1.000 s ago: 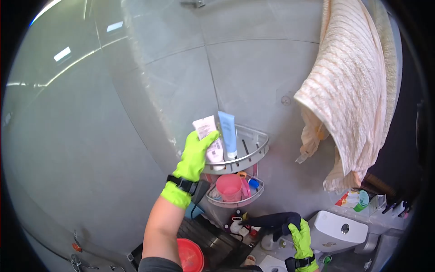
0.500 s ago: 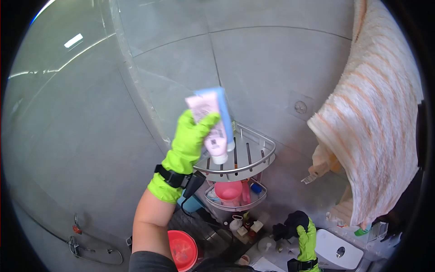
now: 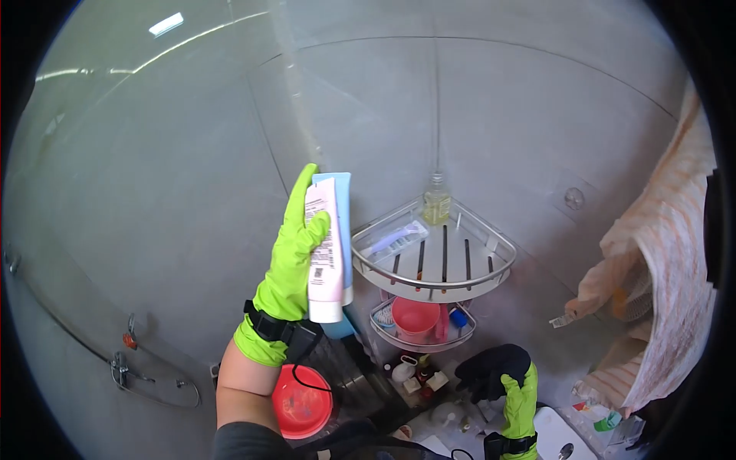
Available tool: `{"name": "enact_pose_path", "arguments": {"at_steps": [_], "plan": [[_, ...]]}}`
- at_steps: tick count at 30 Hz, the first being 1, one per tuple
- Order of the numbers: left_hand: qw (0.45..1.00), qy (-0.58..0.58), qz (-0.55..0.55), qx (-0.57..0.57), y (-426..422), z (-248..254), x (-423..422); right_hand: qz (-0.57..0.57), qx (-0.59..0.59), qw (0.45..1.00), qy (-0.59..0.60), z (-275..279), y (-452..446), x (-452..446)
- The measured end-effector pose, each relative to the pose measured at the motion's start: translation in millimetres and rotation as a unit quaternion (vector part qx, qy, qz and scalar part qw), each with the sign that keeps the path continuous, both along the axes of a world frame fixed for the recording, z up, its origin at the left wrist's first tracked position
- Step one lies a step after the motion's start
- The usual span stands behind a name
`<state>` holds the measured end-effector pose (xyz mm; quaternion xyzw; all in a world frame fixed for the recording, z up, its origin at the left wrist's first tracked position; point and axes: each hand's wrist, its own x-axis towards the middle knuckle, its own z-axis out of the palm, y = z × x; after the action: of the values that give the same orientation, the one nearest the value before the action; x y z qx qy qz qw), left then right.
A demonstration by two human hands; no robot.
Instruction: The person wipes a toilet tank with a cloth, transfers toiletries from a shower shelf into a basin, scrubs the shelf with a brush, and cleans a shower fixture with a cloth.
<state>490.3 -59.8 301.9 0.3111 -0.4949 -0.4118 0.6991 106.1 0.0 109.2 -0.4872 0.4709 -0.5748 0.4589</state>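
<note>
My left hand (image 3: 285, 264), in a bright green glove, is closed around two squeeze tubes held cap down. In front is the pale pink tube (image 3: 326, 264) with a white cap; the light blue tube (image 3: 345, 211) sits behind it. Both are left of the metal corner shelf (image 3: 479, 285). On that shelf stand a clear bottle (image 3: 437, 205) of yellowish liquid and a lilac-and-clear slim package (image 3: 395, 239). Low on the right, my gloved right hand (image 3: 521, 406) grips a bunched black cloth (image 3: 494, 368) beside the white toilet tank lid (image 3: 563, 437).
A lower shelf holds a pink cup (image 3: 415, 318), a brush and a blue item. Several bottles and small boxes stand beneath. A red basin (image 3: 300, 402) sits at lower left. A striped towel (image 3: 682, 307) hangs at right; a shower fitting (image 3: 120, 369) is on the left wall.
The view has shifted, so the shelf appears farther right and its bottle and package now show. My left hand has brought the tubes more upright and left of the shelf. The right hand keeps the cloth.
</note>
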Motion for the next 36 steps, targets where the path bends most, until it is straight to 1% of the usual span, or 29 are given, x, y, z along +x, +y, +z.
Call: {"name": "enact_pose_path", "arguments": {"at_steps": [1, 2, 4, 5, 8, 9, 10, 12, 14, 15, 16, 18, 19, 20, 21, 22, 24, 25, 26, 28, 29, 30, 32, 35, 36], "plan": [[0.999, 0.011, 0.048, -0.014, -1.0, -6.9, -1.0, -0.003, -0.023, 0.999, 0.036, 2.7, -3.5, 2.6], [0.999, 0.026, 0.034, 0.008, 4.6, -11.3, 4.1, -0.009, -0.046, 0.996, 0.071, 5.7, -6.4, 4.5], [0.997, 0.051, -0.002, 0.056, 15.8, -21.2, 13.4, 0.018, -0.029, 0.999, 0.04, 15.4, -13.5, 8.4], [0.993, 0.074, -0.006, 0.091, 27.8, -18.6, 9.9, 0.029, -0.022, 0.999, 0.024, 21.2, -18.2, 11.5], [0.985, 0.139, -0.009, 0.103, 34.1, -45.4, 13.8, -0.026, -0.053, 0.998, 0.015, 44.7, -32.2, 32.3], [0.981, 0.164, -0.025, 0.099, 34.1, -56.1, 15.0, -0.064, -0.082, 0.994, 0.04, 43.9, -40.8, 35.9], [0.976, 0.178, -0.051, 0.113, 33.3, -72.4, 21.6, -0.062, -0.097, 0.993, -0.005, 78.9, -38.6, 55.4], [0.961, 0.218, -0.08, 0.152, 33.2, -97.8, 28.3, -0.018, -0.212, 0.977, 0.006, 94.8, -55.2, 59.4], [0.956, 0.22, -0.102, 0.166, 32.4, -106.3, 24.0, -0.018, -0.251, 0.968, 0.012, 136.7, -67.9, 80.5], [0.953, 0.222, -0.113, 0.174, 33.1, -111.0, 20.9, -0.036, -0.255, 0.966, 0.024, 154.6, -77.8, 91.7], [0.938, 0.255, -0.147, 0.186, 30.2, -123.3, 20.8, -0.054, -0.259, 0.964, 0.036, 172.9, -89.2, 103.6], [0.907, 0.315, -0.193, 0.203, 29.8, -131.3, 16.0, -0.025, -0.276, 0.956, 0.099, 207.3, -119.0, 133.8], [0.893, 0.338, -0.219, 0.202, 29.0, -137.5, 14.6, -0.049, -0.368, 0.884, 0.284, 212.0, -142.8, 140.0], [0.878, 0.36, -0.243, 0.2, 27.3, -144.8, 14.0, -0.067, -0.442, 0.77, 0.456, 214.5, -160.8, 143.6], [0.863, 0.381, -0.266, 0.198, 27.1, -149.7, 14.3, -0.025, -0.433, 0.704, 0.562, 222.6, -161.5, 150.8], [0.857, 0.39, -0.267, 0.207, 28.4, -150.5, 15.8, 0.099, -0.26, 0.644, 0.713, 246.8, -157.9, 166.4], [0.845, 0.404, -0.267, 0.228, 28.8, -152.5, 20.8, 0.125, -0.396, 0.594, 0.689, 238.5, -165.6, 187.8], [0.825, 0.421, -0.3, 0.226, 25.0, -163.1, 23.9, 0.163, -0.403, 0.613, 0.66, 234.6, -166.6, 199.2], [0.827, 0.422, -0.3, 0.22, 25.2, -163.8, 24.4, 0.21, -0.413, 0.611, 0.641, 225.7, -172.7, 209.6], [0.829, 0.421, -0.302, 0.21, 26.1, -155.3, 20.8, 0.308, -0.376, 0.592, 0.642, 212.7, -184.2, 228.7], [0.826, 0.437, -0.302, 0.188, 25.5, -152.6, 18.7, 0.314, -0.354, 0.609, 0.637, 210.0, -186.4, 231.3], [0.825, 0.439, -0.305, 0.185, 24.1, -153.3, 19.5, 0.315, -0.348, 0.608, 0.641, 210.6, -186.5, 232.5], [0.819, 0.448, -0.309, 0.179, 23.2, -155.1, 17.6, 0.321, -0.332, 0.604, 0.649, 213.8, -184.9, 231.4], [0.816, 0.476, -0.264, 0.197, 28.0, -144.7, 14.2, 0.271, -0.359, 0.586, 0.674, 196.0, -177.8, 225.9], [0.808, 0.483, -0.273, 0.2, 26.9, -149.8, 14.3, 0.273, -0.341, 0.58, 0.687, 197.2, -178.9, 222.3]]}}
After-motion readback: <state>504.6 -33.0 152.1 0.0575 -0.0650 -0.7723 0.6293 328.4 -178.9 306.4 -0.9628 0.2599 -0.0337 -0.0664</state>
